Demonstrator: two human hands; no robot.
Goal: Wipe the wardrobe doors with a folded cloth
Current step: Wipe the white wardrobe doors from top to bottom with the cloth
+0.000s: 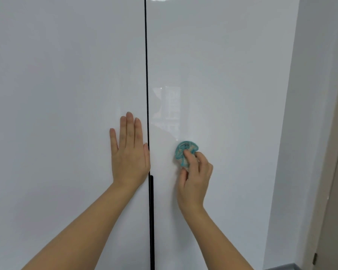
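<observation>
Two glossy white wardrobe doors: left door (57, 94), right door (222, 75), parted by a dark seam (146, 55). Left hand (130, 152) lies flat on the left door, fingers straight and together. Right hand (195, 178) pinches a small teal cloth (183, 152) against the right door. Cloth judged soft and light; best gripped at its bunched rear. Folds unclear; door tops and bottoms cut off.

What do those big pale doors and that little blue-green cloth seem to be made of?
The wardrobe doors look like smooth, high-gloss pale panels, perhaps lacquered board or glass-faced: they throw back bright, sharp reflections. The cloth looks like soft fabric, teal with a swirled pattern, bunched and creased where the right hand pinches it. Its fibre cannot be told.
</observation>
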